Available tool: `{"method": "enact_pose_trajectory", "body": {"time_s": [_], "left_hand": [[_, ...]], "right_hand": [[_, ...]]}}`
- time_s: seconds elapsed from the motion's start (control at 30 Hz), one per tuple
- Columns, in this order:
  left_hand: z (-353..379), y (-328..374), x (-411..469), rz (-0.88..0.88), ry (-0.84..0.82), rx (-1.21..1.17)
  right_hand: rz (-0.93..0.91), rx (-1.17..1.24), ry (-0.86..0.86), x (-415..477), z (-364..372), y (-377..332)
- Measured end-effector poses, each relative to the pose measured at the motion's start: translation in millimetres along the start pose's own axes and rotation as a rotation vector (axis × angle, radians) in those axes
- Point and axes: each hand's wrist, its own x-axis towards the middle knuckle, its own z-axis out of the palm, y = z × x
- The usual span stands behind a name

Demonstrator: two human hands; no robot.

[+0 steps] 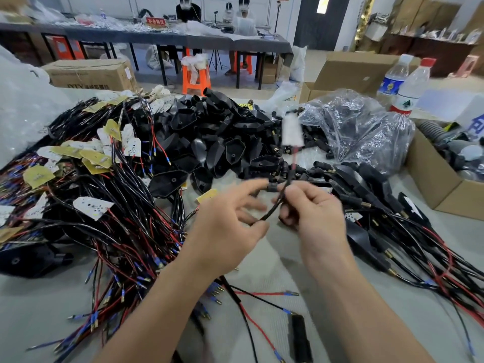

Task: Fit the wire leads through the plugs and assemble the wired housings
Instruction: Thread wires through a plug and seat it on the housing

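the right hand (314, 218) has its fingers curled round a black wire lead (272, 212), pinching it between thumb and forefinger, and holds it above the table (277, 268). the left hand (230, 229) is spread and motion-blurred; its forefinger tip touches a small ribbed black plug (271, 187) sitting on the lead, and the lead's lower end meets its thumb, but i cannot tell whether it grips. from the right fingers the lead rises toward 12 o'clock, showing red wire and ending in a blurred white board (292, 132). further out at 12 o'clock lies a heap of black housings (209, 142). from 9 to 10 o'clock spreads a tangle of red and black wires (125, 226) bearing white and yellow boards. at 3 o'clock lie wired housings (366, 203) with their leads trailing toward 4 o'clock. at 6 o'clock loose leads (264, 294) with blue sleeves and brass tips lie on the table, and at 5 o'clock a black ribbed piece (300, 336). at 1 o'clock sits a crumpled clear plastic bag (361, 127) holding dark parts, with two water bottles (411, 93) beyond it. at the 3 o'clock edge stands an open cardboard box (429, 176). far off at 12 o'clock are an orange stool (195, 79) and a long table (157, 35) with people seated behind it.
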Motion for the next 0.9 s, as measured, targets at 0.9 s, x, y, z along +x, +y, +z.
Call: {"method": "enact_pose_trajectory", "body": {"time_s": [0.9], "left_hand": [[-81.5,-27.2,40.6,-0.373,0.296,0.958]], "right_hand": [[0.043,-0.037,-0.056,9.1,-17.0,2.0]]}}
